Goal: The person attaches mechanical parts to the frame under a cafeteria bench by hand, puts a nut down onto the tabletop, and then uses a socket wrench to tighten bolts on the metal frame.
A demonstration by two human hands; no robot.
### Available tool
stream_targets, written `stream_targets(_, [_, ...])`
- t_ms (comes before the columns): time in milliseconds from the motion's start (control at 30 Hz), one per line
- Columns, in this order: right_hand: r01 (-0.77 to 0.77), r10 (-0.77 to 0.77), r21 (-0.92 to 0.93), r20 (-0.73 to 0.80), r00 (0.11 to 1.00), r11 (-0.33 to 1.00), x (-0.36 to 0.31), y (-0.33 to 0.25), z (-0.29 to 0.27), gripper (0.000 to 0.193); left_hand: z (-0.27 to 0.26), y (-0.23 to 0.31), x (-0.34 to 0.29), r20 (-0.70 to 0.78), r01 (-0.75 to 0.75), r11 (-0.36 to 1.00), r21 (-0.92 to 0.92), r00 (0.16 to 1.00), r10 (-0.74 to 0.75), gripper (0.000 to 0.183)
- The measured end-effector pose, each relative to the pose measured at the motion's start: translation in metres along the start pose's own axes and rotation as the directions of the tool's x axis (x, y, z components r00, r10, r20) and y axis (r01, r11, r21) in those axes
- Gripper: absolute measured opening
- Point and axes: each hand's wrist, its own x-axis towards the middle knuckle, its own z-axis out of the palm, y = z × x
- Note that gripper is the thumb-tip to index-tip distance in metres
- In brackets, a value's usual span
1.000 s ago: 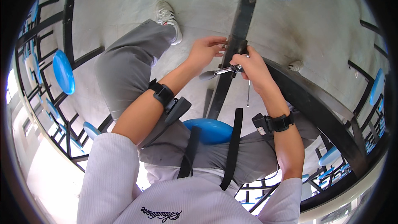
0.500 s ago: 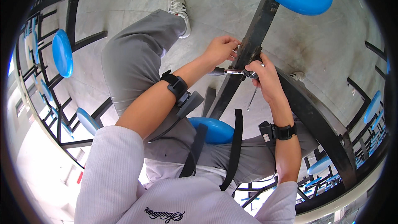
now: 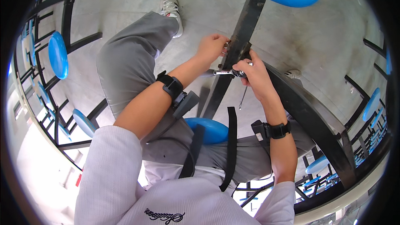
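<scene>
Gripping ratchet wrench, right hand at 3 o'clock; left hand pinches fastener on black bar; bolting looks unfinished.

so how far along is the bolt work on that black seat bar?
Mid-job. Done: can't tell. In hand: the right hand grips a silver wrench against the black bar, and the left hand steadies the joint from the other side. Left: whether the fastener is tight isn't visible.
</scene>
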Motion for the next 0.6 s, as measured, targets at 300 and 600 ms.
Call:
stream_targets(300, [0.013,-0.013,0.025,0.006,1.000,1.000,0.002,-0.003,0.003,0.033,-0.011,-0.002,-0.002,0.045,-0.027,0.999,-0.026,0.999,0.028,0.022])
stream_targets(600, [0.028,-0.027,0.045,-0.034,0.999,0.999,0.003,0.003,-0.008,0.034,0.001,0.001,-0.005,0.116,-0.028,0.998,0.061,0.993,0.021,0.025])
